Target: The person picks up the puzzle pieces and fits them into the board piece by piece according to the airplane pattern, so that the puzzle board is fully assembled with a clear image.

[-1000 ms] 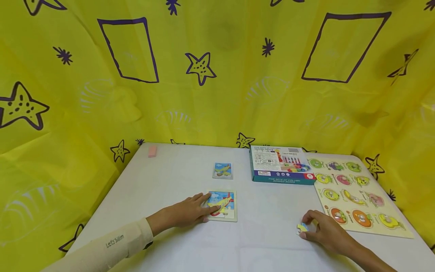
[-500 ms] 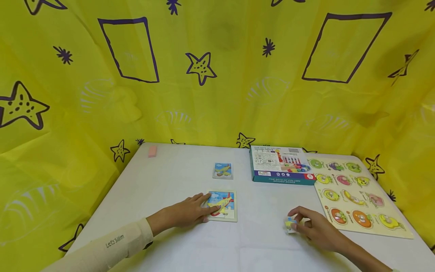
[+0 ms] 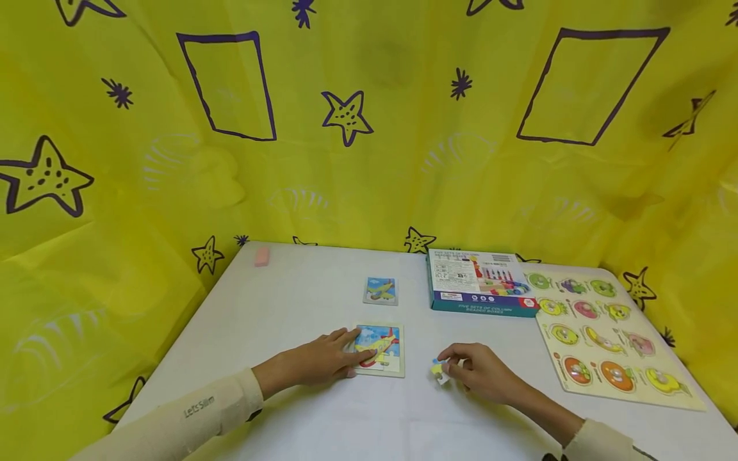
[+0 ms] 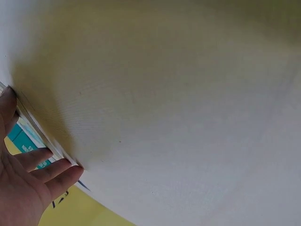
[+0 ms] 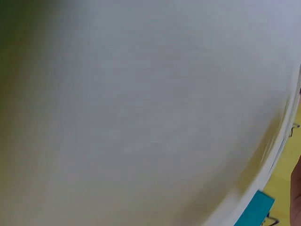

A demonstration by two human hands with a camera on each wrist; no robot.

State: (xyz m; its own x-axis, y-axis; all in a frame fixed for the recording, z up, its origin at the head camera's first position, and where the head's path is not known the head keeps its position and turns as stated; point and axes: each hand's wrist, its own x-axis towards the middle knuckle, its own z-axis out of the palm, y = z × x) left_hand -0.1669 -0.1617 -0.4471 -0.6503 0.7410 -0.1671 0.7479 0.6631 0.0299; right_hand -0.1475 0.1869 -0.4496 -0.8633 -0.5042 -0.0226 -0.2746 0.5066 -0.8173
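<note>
My left hand point(image 3: 324, 360) rests on the left side of a small framed jigsaw puzzle point(image 3: 394, 333) with a yellow airplane picture. Its index finger lies across the picture, and the board's lower right part is pale. In the left wrist view, the fingers point(image 4: 59, 176) spread along the board's edge. My right hand point(image 3: 484, 372) pinches a yellow, blue and white jigsaw piece point(image 3: 439, 370) just right of the puzzle, slightly apart from it. Only a sliver of that hand point(image 5: 296, 197) shows in the right wrist view, and the piece is hidden there.
Behind the puzzle lies a smaller airplane picture card point(image 3: 380, 291). A flat beaded-box carton point(image 3: 484, 306) stands at the back right, beside a fruit peg board point(image 3: 617, 339). A pink block point(image 3: 262, 257) sits at the back left of the white table point(image 3: 288, 291). Yellow curtain point(image 3: 369, 192) surrounds it.
My right hand has moved left with the jigsaw piece, from near the fruit board to close beside the puzzle. The left hand has stayed in place on the puzzle.
</note>
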